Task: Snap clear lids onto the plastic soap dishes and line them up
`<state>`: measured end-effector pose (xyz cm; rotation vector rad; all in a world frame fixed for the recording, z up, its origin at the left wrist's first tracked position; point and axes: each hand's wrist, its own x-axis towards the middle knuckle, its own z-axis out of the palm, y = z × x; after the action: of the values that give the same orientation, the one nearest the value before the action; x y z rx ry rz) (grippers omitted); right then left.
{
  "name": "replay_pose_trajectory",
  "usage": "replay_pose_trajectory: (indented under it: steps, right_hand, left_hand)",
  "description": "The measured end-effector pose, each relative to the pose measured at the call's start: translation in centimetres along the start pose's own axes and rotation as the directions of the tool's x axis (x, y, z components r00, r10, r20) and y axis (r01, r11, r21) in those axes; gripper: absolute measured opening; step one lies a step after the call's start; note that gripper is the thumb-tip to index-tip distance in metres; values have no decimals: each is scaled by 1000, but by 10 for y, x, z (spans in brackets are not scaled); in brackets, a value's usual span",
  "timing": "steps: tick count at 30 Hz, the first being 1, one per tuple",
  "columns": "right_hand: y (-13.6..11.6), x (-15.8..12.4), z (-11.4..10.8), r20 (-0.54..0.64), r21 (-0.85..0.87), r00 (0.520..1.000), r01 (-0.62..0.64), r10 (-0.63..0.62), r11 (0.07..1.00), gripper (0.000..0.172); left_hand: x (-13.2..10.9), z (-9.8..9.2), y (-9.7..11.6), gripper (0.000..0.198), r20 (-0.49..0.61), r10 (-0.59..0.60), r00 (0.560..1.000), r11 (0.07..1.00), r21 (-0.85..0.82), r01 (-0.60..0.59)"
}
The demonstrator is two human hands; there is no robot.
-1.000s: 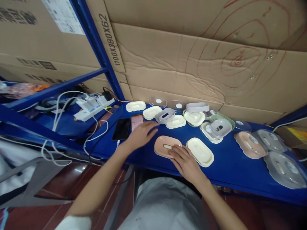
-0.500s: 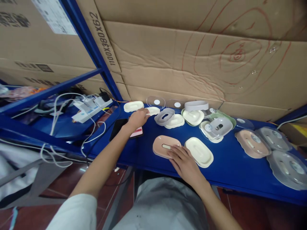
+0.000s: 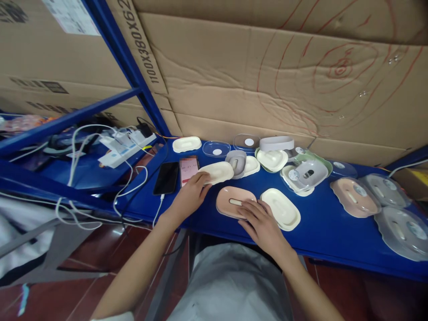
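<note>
My left hand [image 3: 191, 194] pinches the near end of a cream oval tray [image 3: 219, 172], tilted up over the blue table. Its far end is against or just in front of a grey oval piece with a slot [image 3: 236, 163]. At the table's near middle lies a pink soap dish [image 3: 230, 200] with a pale slot in its top. My right hand [image 3: 262, 221] is closed over the dish's right end, fingers on top; the thumb's grip is partly hidden. Just right of it, a second cream tray [image 3: 281, 209] lies flat, close to my right fingers.
Clear lids [image 3: 216, 149], a cream tray [image 3: 186, 144] and stacked grey and green dishes [image 3: 309, 174] line the back. Lidded pink [image 3: 355, 196] and grey boxes [image 3: 401, 232] stand right. Two phones [image 3: 166, 178], a cable and a power strip [image 3: 123, 149] lie left.
My left hand has drawn the cream tray from the back row toward me and right, uncovering the phones. The slotted grey piece has tipped. My right hand stays on the pink dish.
</note>
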<state>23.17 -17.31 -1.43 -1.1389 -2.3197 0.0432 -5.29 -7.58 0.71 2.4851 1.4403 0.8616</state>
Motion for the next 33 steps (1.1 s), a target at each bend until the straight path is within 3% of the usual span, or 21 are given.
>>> replay_pose_trajectory:
  steps: [7, 11, 16, 23, 27, 31, 33]
  right_hand:
    - [4, -6, 2, -217, -61, 965, -166, 150, 984, 16]
    - [1, -12, -3, -222, -56, 962, -173, 156, 983, 10]
    - [0, -25, -16, -238, -55, 958, -181, 163, 982, 3]
    - [2, -31, -17, -259, -49, 947, -207, 188, 977, 8]
    - [2, -30, -15, -252, -45, 949, -208, 190, 977, 9]
    - [1, -32, -14, -238, -38, 951, -211, 197, 977, 10]
    - [1, -32, -14, -243, -36, 950, -210, 195, 977, 10]
  left_hand:
    - [-22, -10, 23, 28, 32, 50, 998, 999, -9, -49]
    - [-45, -8, 31, 27, 126, 56, 990, 996, 61, -64]
    - [-56, -5, 34, 25, 229, 78, 970, 990, 93, -102]
    - [-64, -14, 45, 29, 261, 71, 963, 992, 86, -97]
    - [-29, -21, 37, 28, 274, 80, 958, 993, 61, -100]
    - [47, -20, 8, 32, 123, -41, 992, 979, 204, 15]
    - [87, -16, -9, 33, 105, -82, 991, 968, 245, 54]
